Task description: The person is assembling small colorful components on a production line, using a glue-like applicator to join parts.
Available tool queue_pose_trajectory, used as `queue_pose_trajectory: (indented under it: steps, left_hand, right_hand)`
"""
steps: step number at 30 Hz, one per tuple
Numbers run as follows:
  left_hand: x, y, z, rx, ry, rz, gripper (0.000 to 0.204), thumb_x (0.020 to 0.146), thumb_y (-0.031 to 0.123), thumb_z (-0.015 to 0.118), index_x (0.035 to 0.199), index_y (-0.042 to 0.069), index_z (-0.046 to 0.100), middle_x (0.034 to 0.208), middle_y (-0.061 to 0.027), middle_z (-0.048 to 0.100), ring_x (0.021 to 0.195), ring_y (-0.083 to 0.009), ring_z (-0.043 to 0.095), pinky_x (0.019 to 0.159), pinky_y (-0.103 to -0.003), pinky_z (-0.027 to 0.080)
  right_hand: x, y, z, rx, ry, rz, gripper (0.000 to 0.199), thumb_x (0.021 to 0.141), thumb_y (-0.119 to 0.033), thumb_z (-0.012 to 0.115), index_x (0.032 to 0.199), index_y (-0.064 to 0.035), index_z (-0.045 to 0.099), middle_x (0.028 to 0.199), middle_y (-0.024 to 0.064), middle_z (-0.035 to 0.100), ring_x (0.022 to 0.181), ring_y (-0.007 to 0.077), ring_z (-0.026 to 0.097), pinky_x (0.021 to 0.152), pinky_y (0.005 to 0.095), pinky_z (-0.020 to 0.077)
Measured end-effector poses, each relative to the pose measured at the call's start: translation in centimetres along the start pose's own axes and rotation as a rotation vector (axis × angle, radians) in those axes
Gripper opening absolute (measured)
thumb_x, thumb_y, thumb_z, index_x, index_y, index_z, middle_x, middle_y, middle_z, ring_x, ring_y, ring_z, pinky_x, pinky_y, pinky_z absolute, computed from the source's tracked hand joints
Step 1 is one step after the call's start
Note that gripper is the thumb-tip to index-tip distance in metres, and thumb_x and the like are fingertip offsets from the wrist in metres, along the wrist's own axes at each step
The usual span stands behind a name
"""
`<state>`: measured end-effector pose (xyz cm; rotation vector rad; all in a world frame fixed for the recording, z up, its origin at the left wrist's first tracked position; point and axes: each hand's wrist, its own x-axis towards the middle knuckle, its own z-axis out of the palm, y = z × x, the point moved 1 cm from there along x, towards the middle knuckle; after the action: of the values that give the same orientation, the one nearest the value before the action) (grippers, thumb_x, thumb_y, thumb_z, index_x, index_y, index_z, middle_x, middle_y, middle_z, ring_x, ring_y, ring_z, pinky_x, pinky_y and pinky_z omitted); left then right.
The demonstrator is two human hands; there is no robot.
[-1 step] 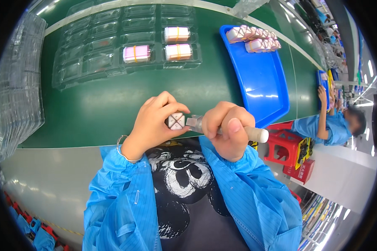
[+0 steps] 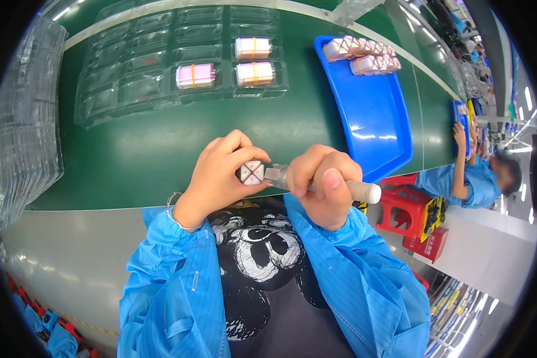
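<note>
My left hand [image 2: 219, 170] is closed around a small block [image 2: 252, 172], its thumb and forefinger curled about the sides. The block's end faces up, showing white triangular faces parted by a dark X. My right hand [image 2: 323, 182] grips a pen-like tool [image 2: 364, 192] with a translucent barrel and a pale rounded end. The tool's flat, clear tip [image 2: 274, 174] lies right beside the block; whether it touches cannot be made out. Both hands are over the green table's near edge.
Beyond my hands, a clear plastic compartment tray [image 2: 143, 89] holds three banded white-and-pink packs [image 2: 195, 76]. A blue tray [image 2: 373, 128] at right carries several similar blocks [image 2: 364, 53] at its far end. Stacked clear trays [image 2: 27, 113] stand left. A co-worker [image 2: 474, 179] sits far right near red stools [image 2: 400, 206].
</note>
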<state>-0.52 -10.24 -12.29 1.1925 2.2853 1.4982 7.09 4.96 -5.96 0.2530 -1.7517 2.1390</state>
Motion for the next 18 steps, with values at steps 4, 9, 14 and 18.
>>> queue_pose_trajectory:
  steps: [4, 9, 14, 18]
  left_hand:
    - [0.1, 0.1, 0.1, 0.021, 0.024, -0.002, 0.034, 0.055, 0.016, 0.083, 0.085, 0.017, 0.065, 0.082, 0.0001, 0.052, 0.078, -0.0204, 0.056, 0.069, -0.034, 0.043]
    - [0.0, 0.1, 0.1, 0.026, 0.034, -0.009, 0.034, 0.055, 0.015, 0.082, 0.084, 0.017, 0.065, 0.082, 0.0007, 0.052, 0.078, -0.0205, 0.056, 0.069, -0.034, 0.043]
    - [-0.1, 0.0, 0.1, 0.033, 0.033, -0.012, 0.034, 0.056, 0.016, 0.081, 0.086, 0.017, 0.065, 0.082, 0.0008, 0.051, 0.078, -0.0209, 0.056, 0.071, -0.034, 0.043]
    - [0.2, 0.4, -0.5, 0.005, -0.008, 0.026, 0.037, 0.060, 0.019, 0.080, 0.093, 0.016, 0.065, 0.090, 0.0011, 0.056, 0.083, -0.0215, 0.058, 0.075, -0.034, 0.043]
  right_hand:
    - [0.1, 0.4, 0.5, -0.016, -0.002, 0.025, 0.029, 0.091, -0.014, 0.050, 0.064, -0.0024, 0.049, 0.065, 0.0087, 0.058, 0.050, 0.0125, 0.044, 0.045, 0.0276, 0.0361]
    - [0.5, 0.3, 0.7, -0.069, -0.106, 0.026, 0.025, 0.087, -0.009, 0.053, 0.063, -0.0012, 0.051, 0.064, 0.0093, 0.057, 0.051, 0.0160, 0.049, 0.046, 0.0291, 0.0396]
    - [1.8, 0.5, 0.7, -0.225, -0.309, -0.053, 0.020, 0.081, -0.004, 0.054, 0.062, -0.0006, 0.049, 0.060, 0.0095, 0.055, 0.049, 0.0191, 0.051, 0.045, 0.0298, 0.0413]
    - [1.4, 1.2, 0.5, -0.174, -0.260, -0.045, 0.022, 0.082, -0.006, 0.053, 0.061, -0.0002, 0.049, 0.060, 0.0096, 0.054, 0.048, 0.0189, 0.050, 0.044, 0.0298, 0.0404]
